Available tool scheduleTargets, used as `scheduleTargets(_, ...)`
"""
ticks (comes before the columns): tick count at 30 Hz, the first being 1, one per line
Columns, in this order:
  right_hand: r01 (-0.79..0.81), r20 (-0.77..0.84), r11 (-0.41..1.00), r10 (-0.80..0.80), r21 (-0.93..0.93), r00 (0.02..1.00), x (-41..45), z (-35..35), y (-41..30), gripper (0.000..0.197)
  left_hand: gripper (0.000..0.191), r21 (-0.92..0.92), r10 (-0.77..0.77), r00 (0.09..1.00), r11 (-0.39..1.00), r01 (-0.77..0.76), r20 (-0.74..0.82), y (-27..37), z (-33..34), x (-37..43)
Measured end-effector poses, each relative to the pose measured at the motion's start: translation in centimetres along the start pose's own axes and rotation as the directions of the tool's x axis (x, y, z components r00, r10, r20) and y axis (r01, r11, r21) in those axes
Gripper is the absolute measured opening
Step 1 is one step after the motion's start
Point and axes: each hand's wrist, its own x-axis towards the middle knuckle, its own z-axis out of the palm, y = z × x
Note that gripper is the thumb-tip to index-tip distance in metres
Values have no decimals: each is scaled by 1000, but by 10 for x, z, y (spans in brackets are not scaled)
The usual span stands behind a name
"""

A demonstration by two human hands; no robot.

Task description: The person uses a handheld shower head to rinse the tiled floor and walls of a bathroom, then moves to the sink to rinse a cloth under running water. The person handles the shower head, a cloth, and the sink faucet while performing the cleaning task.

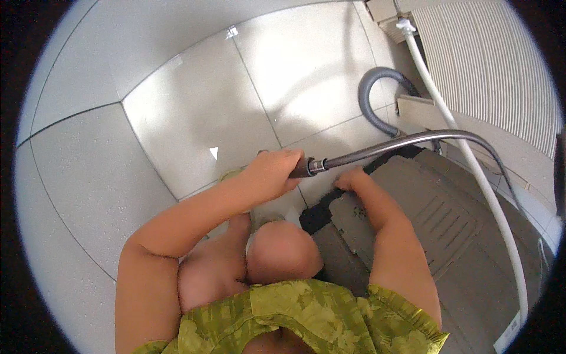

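My left hand [274, 172] is closed around the dark handle of a hand sprayer [303, 168]. A flexible metal hose [398, 144] runs from the handle to the right. The sprayer's head is mostly hidden by my fingers. Lower right lies a large dark grey panel [442, 221] with slots and a black edge, perhaps part of an appliance. My right hand [351, 179] reaches down at this edge, beside the floor tiles. Its fingertips are blurred and partly hidden, so their hold cannot be told. My bare knees are bent between my arms.
A white hose [479, 172] crosses over the panel at the right. Behind it, a grey corrugated hose [367, 97] loops on the light tiled floor [203, 119]. A ribbed beige surface [482, 66] stands at the upper right. Tiled walls [84, 186] rise at the left.
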Motion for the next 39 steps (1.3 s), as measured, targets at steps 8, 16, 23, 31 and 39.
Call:
scheduleTargets(8, 30, -13, 999, -30, 16, 999, -18, -11, -5, 48, 31, 2, -79, 985, 997, 80, 156, -4, 18, 1)
scheduleTargets(16, 14, 37, 1000, -14, 0, 999, -24, -13, -8, 49, 27, 135, -195, 889, 979, 152, 415, 1, 27, 10)
scheduleTargets(23, 22, 47, 1000, -22, 13, 999, -28, -20, -8, 49, 27, 200, -185, 883, 974, 106, 432, -6, 38, 7)
scheduleTargets(31, 2, 45, 1000, -1, -19, 999, -26, -17, -9, 52, 30, 192, -185, 921, 974, 125, 342, -5, 28, 2)
scheduleTargets(39, 15, 3, 1000, -15, 18, 1000, -10, -8, -4, 54, 34, 339, -137, 987, 928, 156, -80, -10, -12, 12)
